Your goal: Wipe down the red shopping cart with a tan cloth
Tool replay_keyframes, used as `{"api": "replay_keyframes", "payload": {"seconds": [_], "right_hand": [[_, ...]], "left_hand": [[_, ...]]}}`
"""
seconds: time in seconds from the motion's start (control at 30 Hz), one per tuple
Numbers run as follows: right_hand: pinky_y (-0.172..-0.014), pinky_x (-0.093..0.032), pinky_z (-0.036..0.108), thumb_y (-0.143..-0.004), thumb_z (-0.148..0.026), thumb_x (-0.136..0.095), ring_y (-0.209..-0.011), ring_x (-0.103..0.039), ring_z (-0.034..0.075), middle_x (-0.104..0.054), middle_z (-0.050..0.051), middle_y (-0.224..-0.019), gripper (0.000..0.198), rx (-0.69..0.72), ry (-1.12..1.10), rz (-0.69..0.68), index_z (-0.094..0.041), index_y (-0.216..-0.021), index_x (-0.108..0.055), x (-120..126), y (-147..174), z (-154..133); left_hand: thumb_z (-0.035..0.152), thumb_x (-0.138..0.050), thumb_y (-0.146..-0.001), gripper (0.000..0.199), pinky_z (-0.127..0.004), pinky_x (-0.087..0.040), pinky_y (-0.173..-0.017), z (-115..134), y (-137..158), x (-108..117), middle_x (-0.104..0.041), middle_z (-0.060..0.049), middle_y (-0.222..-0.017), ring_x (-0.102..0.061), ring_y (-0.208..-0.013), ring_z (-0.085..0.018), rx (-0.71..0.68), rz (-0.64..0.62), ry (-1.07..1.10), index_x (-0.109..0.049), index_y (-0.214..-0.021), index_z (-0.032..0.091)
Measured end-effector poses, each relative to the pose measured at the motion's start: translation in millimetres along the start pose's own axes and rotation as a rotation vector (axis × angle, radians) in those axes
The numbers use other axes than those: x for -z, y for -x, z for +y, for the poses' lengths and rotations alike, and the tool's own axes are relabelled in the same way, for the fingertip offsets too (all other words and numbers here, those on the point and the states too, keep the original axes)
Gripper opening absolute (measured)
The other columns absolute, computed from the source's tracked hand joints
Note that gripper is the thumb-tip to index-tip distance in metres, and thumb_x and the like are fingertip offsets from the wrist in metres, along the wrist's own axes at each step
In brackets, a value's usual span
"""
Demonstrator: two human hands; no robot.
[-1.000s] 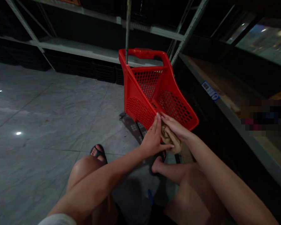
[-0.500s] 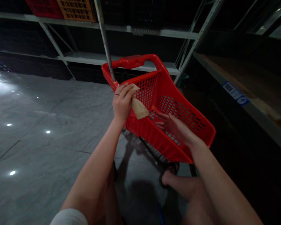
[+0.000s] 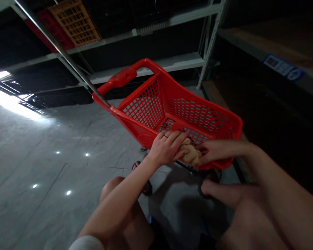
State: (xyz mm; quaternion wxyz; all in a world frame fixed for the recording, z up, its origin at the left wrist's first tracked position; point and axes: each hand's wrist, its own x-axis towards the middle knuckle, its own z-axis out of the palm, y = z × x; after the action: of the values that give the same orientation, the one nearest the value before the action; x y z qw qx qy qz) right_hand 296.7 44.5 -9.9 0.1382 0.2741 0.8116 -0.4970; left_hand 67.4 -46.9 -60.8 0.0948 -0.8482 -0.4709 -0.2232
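Note:
A red plastic shopping cart (image 3: 138,130) with perforated walls stands before me. Over its near rim my left hand (image 3: 168,147) grips one side of a crumpled beige cloth (image 3: 191,154), thumb underneath. At the cloth's other side, my right hand (image 3: 210,151) has its thumb and fingers closed on it. The cloth is bunched between both hands against the cart's near upper edge. No goods show inside the basket, though my hands hide part of its near wall.
A metal pole (image 3: 65,53) slants down to the cart's handle side. Behind is a shelf rack (image 3: 179,64) with a yellow crate (image 3: 74,22) and a red crate (image 3: 50,31). A ledge with a blue label (image 3: 284,67) runs along the right. My feet are by the cart.
My left hand has brought the cloth from the handle end along the near rim. My right hand, open and empty before, now holds the cloth too. The view has shifted and tilted.

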Motion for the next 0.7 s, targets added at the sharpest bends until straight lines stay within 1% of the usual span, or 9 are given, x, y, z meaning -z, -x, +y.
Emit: {"api": "replay_keyframes", "payload": {"seconds": [0.1,0.2,0.27,0.37,0.43,0.5,0.6,0.67,0.7], "right_hand": [[-0.087,-0.062,0.034,-0.084,-0.064,-0.065,-0.106,-0.077,0.03,-0.082,0.004,-0.118,0.063,0.028,-0.055,0.002,-0.024,-0.132,-0.078,-4.2,13.0,9.9],[-0.089,-0.063,0.036,-0.088,-0.065,-0.061,-0.106,-0.077,0.03,-0.081,0.004,-0.124,0.063,0.081,-0.005,0.14,-0.029,-0.138,-0.074,-11.3,17.9,18.3],[-0.093,-0.062,0.037,-0.091,-0.065,-0.059,-0.11,-0.077,0.03,-0.08,0.004,-0.128,0.059,0.124,0.024,0.192,-0.03,-0.135,-0.076,-14.0,17.6,22.0],[-0.098,-0.061,0.039,-0.094,-0.062,-0.057,-0.113,-0.076,0.03,-0.079,0.004,-0.129,0.054,0.171,0.05,0.248,-0.03,-0.131,-0.078,-12.2,15.1,24.4],[-0.098,-0.06,0.04,-0.095,-0.062,-0.055,-0.112,-0.076,0.031,-0.08,0.004,-0.126,0.052,0.19,0.073,0.28,-0.03,-0.126,-0.08,-8.9,13.4,24.5],[-0.099,-0.059,0.041,-0.097,-0.061,-0.051,-0.113,-0.075,0.031,-0.081,0.004,-0.124,0.05,0.188,0.108,0.312,-0.031,-0.122,-0.082,-6.0,11.4,24.6],[-0.1,-0.057,0.043,-0.098,-0.061,-0.047,-0.113,-0.075,0.031,-0.081,0.005,-0.125,0.052,0.149,0.167,0.371,-0.03,-0.122,-0.081,-4.1,6.2,28.4],[-0.099,-0.056,0.043,-0.098,-0.06,-0.048,-0.11,-0.075,0.03,-0.081,0.007,-0.122,0.051,0.159,0.199,0.418,-0.029,-0.121,-0.082,-2.3,1.0,36.7],[-0.1,-0.055,0.042,-0.098,-0.059,-0.05,-0.11,-0.074,0.03,-0.081,0.008,-0.121,0.05,0.188,0.214,0.448,-0.028,-0.119,-0.082,-0.6,-1.5,42.8]], "left_hand": [[0.052,-0.045,-0.108,0.044,-0.044,-0.05,-0.103,-50.7,20.0,34.8,-0.073,-0.011,-0.123,-0.066,-0.114,-0.029,0.005,-0.084,-0.151,-0.065,-0.136,0.026],[0.035,-0.03,-0.111,0.041,-0.051,-0.051,-0.105,-117.8,38.3,93.3,-0.074,-0.009,-0.111,-0.065,-0.109,-0.028,0.094,-0.116,-0.239,-0.069,-0.115,0.022],[0.04,-0.037,-0.11,0.035,-0.055,-0.048,-0.111,-155.0,47.1,134.1,-0.073,-0.006,-0.107,-0.063,-0.111,-0.028,0.11,-0.106,-0.225,-0.069,-0.109,0.025],[0.046,-0.052,-0.102,0.022,-0.056,-0.045,-0.116,-178.3,56.1,172.5,-0.071,-0.003,-0.103,-0.062,-0.111,-0.028,0.098,-0.145,-0.201,-0.066,-0.106,0.03],[0.047,-0.054,-0.099,0.023,-0.061,-0.044,-0.115,-166.2,59.8,172.5,-0.071,-0.004,-0.105,-0.062,-0.11,-0.03,0.092,-0.149,-0.224,-0.063,-0.111,0.028],[0.053,-0.057,-0.096,0.036,-0.065,-0.044,-0.113,-133.0,58.8,151.7,-0.071,-0.007,-0.111,-0.063,-0.111,-0.033,0.076,-0.157,-0.246,-0.06,-0.119,0.025],[0.071,-0.062,-0.09,0.065,-0.066,-0.038,-0.116,-56.1,39.2,93.9,-0.068,-0.017,-0.125,-0.062,-0.116,-0.04,0.065,-0.22,-0.26,-0.059,-0.129,0.019],[0.083,-0.062,-0.084,0.081,-0.064,-0.041,-0.112,-0.1,11.5,50.0,-0.068,-0.021,-0.118,-0.063,-0.112,-0.043,0.088,-0.264,-0.274,-0.062,-0.127,0.013],[0.083,-0.061,-0.085,0.08,-0.062,-0.044,-0.107,25.2,-5.1,30.0,-0.069,-0.022,-0.114,-0.063,-0.111,-0.042,0.109,-0.274,-0.262,-0.064,-0.124,0.012]]}}
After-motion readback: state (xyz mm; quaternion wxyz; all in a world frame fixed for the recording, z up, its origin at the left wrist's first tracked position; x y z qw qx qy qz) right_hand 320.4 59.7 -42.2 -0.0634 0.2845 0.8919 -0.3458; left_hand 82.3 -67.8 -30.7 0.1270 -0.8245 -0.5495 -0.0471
